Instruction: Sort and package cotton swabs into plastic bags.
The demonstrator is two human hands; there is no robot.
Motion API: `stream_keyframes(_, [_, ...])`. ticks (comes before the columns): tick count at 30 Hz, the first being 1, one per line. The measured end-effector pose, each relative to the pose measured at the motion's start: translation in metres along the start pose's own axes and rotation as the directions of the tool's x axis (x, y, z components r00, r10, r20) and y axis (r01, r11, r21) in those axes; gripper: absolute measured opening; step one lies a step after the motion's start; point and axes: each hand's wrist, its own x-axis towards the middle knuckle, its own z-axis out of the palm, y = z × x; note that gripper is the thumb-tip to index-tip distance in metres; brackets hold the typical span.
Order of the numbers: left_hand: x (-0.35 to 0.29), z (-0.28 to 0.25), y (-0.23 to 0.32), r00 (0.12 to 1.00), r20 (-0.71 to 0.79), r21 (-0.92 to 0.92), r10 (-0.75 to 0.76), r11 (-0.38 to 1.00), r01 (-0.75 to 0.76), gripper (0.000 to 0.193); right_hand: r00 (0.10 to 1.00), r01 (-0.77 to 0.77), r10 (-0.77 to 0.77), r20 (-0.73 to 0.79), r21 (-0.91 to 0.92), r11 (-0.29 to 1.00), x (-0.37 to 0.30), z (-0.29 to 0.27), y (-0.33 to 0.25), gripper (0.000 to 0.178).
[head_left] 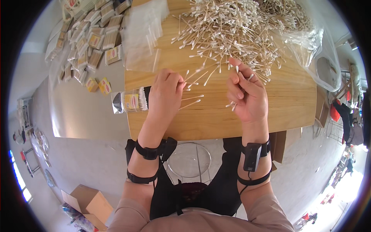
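Left hand (165,92) clamped on cotton swabs (195,79) fanning rightward, right hand (247,94) pinching upright swabs (237,70), wooden table (293,100).

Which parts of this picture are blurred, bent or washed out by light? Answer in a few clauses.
Head view: the wooden table edges bow from fisheye distortion; black corners ring the round image; the swabs between the left hand and right hand smear with motion blur; the lower right rim is overexposed.

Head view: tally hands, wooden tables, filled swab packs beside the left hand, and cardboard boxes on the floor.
Hands: 2, left hand and right hand, which grips cotton swabs
Wooden tables: 1
Filled swab packs: 1
Cardboard boxes: 1
Total: 5
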Motion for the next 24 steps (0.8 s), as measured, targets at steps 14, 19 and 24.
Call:
stream_keyframes(14, [0.001, -0.017, -0.006, 0.98, -0.008, -0.216, -0.198, 0.957, 0.191, 0.01, 0.998, -0.061, 0.065, -0.015, 0.187, 0.981, 0.004, -0.012, 0.011, 0.032])
stream_keyframes(19, [0.002, -0.015, -0.012, 0.985, -0.12, -0.117, -0.127, 0.987, 0.113, 0.012, 0.997, -0.064, 0.068, -0.023, 0.142, 0.988, 0.004, -0.007, 0.012, 0.035])
stream_keyframes(24, [-0.001, -0.002, 0.008, 0.996, 0.053, -0.051, 0.069, 0.996, -0.066, 0.009, 0.996, -0.066, 0.071, -0.061, 0.089, 0.994, 0.004, -0.01, 0.013, 0.034])
